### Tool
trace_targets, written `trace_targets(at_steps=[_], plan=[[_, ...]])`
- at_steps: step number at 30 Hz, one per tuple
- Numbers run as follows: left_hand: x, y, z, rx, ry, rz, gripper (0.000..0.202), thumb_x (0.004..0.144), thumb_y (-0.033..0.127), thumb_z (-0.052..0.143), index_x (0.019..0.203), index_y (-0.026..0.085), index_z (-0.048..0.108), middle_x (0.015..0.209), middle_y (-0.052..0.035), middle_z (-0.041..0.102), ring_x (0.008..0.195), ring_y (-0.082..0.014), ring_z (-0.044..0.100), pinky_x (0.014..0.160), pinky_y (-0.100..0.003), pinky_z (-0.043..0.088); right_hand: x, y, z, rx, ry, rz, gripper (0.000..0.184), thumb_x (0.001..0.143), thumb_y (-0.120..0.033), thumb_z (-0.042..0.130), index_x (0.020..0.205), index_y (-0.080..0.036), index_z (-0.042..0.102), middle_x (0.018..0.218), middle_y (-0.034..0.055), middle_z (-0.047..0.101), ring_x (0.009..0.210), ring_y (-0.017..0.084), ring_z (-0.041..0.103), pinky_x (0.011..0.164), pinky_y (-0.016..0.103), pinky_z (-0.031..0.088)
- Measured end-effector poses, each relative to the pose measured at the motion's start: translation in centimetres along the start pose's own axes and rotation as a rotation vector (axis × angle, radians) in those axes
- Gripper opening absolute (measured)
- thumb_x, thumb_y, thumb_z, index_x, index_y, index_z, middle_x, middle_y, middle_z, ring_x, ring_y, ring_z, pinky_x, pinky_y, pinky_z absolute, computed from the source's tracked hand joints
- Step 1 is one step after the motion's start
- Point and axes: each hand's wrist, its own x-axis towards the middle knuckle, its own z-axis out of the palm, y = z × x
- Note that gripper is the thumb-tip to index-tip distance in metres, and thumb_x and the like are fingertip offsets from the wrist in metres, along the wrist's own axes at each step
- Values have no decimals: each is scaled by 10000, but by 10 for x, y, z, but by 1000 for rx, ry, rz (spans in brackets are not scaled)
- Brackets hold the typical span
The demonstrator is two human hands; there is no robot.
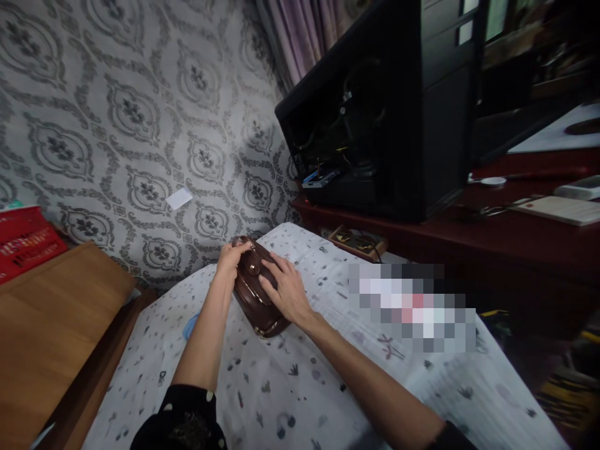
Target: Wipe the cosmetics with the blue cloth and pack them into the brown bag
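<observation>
A dark brown leather handbag with zips and a round stud lies on the patterned white cloth, its long side running from far left to near right. My left hand holds its far left end, with the thumb on top and the other fingers mostly hidden. Across its right side rests my right hand, the fingers spread over the leather near the stud. What lies under the right palm cannot be seen.
Beside my left forearm a small blue thing lies on the cloth. A wooden board and red box stand left. At right, a black computer case sits on a dark red desk above a small tray.
</observation>
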Motion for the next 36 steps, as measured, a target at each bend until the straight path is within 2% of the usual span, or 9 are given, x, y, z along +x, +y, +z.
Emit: trace_targets(at_steps=[6,14,19,22,26,31,36], plan=[[-12,11,2,-32,-44,-58,327,392,305,856,506,170,580,493,18,592,500,-117,526,523,-241,405,-1,-1,0,-18,-13,4,505,963,-411,474,1432,-226,505,1504,124,479,1338,335,450,1049,562,432],[-21,14,5,-48,-73,-61,306,408,305,860,535,168,617,521,13,618,507,-117,537,532,-243,420,-2,-1,1,-2,32,-6,475,959,-473,478,1342,-214,587,1472,140,505,1313,336,482,1033,560,447],[-23,12,4,-35,-90,-6,321,454,381,850,564,168,637,581,-7,648,573,-128,568,592,-246,448,-4,-1,6,-11,49,25,552,978,-489,417,1444,-198,463,1499,155,466,1350,339,447,1067,572,416],[-23,14,-5,18,-114,36,331,479,423,825,623,168,669,628,-15,666,608,-144,579,619,-258,455,-6,2,8,26,83,59,591,963,-514,434,1443,-169,444,1492,186,450,1367,339,433,1087,565,405],[-22,19,-27,155,-121,112,303,486,373,816,679,174,692,641,7,652,637,-148,561,628,-251,423,-9,7,8,95,91,73,604,948,-524,455,1414,-140,469,1470,208,445,1382,332,416,1126,544,376],[-24,18,-49,364,-33,192,223,575,345,789,568,188,631,540,32,539,647,-158,519,621,-242,350,-14,8,11,106,103,52,567,954,-527,441,1400,-181,488,1471,188,434,1396,326,395,1141,555,352],[-30,16,-50,528,87,253,375,677,345,746,428,220,494,462,19,386,650,-190,494,600,-261,273,-18,9,15,60,109,20,567,962,-513,442,1432,-197,464,1511,187,385,1419,336,360,1138,570,343]])
